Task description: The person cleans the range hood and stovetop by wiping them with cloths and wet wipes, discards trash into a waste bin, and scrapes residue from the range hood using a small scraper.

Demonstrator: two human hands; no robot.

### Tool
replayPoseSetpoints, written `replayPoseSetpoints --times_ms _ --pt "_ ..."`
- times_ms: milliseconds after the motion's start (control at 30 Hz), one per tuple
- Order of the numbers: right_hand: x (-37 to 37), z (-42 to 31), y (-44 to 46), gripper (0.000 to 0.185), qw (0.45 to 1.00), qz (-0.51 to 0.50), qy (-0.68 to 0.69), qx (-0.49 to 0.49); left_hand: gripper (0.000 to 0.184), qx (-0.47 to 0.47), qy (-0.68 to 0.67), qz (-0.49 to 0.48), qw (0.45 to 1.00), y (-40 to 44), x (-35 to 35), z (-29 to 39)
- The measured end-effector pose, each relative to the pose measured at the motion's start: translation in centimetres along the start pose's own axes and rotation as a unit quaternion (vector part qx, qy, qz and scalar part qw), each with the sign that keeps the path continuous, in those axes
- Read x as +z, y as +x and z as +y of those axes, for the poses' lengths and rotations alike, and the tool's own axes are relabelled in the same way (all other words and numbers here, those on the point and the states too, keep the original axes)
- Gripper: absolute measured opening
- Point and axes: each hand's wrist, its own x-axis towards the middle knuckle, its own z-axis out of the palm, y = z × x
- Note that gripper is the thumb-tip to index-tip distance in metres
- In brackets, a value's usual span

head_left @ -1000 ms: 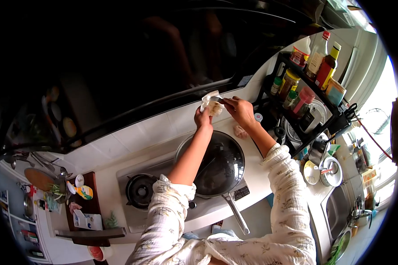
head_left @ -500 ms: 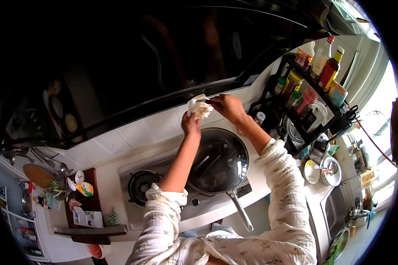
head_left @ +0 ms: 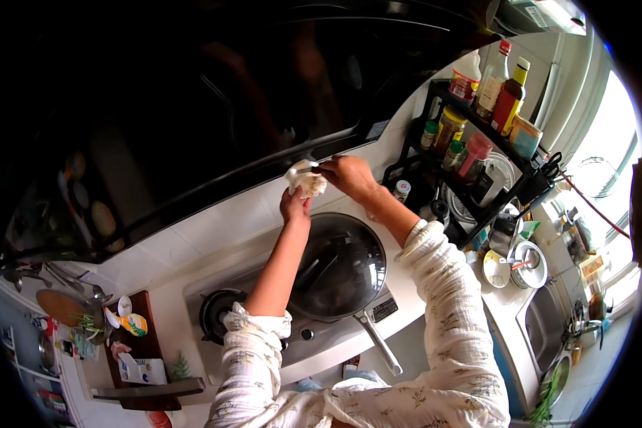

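Observation:
My left hand (head_left: pixel 296 205) is closed around a crumpled white paper towel (head_left: pixel 309 184) stained brownish in places. Right beside it, my right hand (head_left: pixel 348 175) has its fingers bent together against the towel's upper right side. A small dark thing shows at those fingertips, but its kind is hidden. Both hands are raised just below the lower edge of the black range hood (head_left: pixel 250 160). Beneath my forearms, a wok with a glass lid (head_left: pixel 349 264) sits on the right burner of the gas stove (head_left: pixel 264 267).
The wok's long handle (head_left: pixel 380 346) points toward my body. A black rack (head_left: pixel 471 118) of bottles and jars stands at the right, with bowls (head_left: pixel 528 262) and a sink (head_left: pixel 542 324) beyond. At the left are a cleaver-like blade (head_left: pixel 146 390), a brown board (head_left: pixel 148 314) and utensils.
My view has shifted a little, so the stove and rack appear farther left. Both hands stay together at the paper towel below the hood, with only slight movement.

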Motion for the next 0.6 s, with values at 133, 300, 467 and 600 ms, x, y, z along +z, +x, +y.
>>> replayPoseSetpoints --times_ms 133,300,467,600 --pt "-3.4 6.1 -1.7 0.016 0.995 -0.004 -0.074 0.062 0.033 -0.027 0.023 -0.046 0.998 1.3 5.0 -4.6" --pt "-6.7 12.1 -2.5 0.015 0.985 -0.028 -0.153 0.076 0.043 -0.051 0.028 -0.063 0.996 1.8 11.7 -10.0" --pt "-7.7 14.1 -2.8 0.015 0.981 -0.024 -0.169 0.089 0.048 -0.070 0.043 -0.056 0.995 0.7 15.6 -11.4" --pt "-7.6 14.2 -2.7 0.016 0.984 -0.020 -0.157 0.082 0.047 -0.052 0.024 -0.039 0.998 1.1 14.9 -11.5"
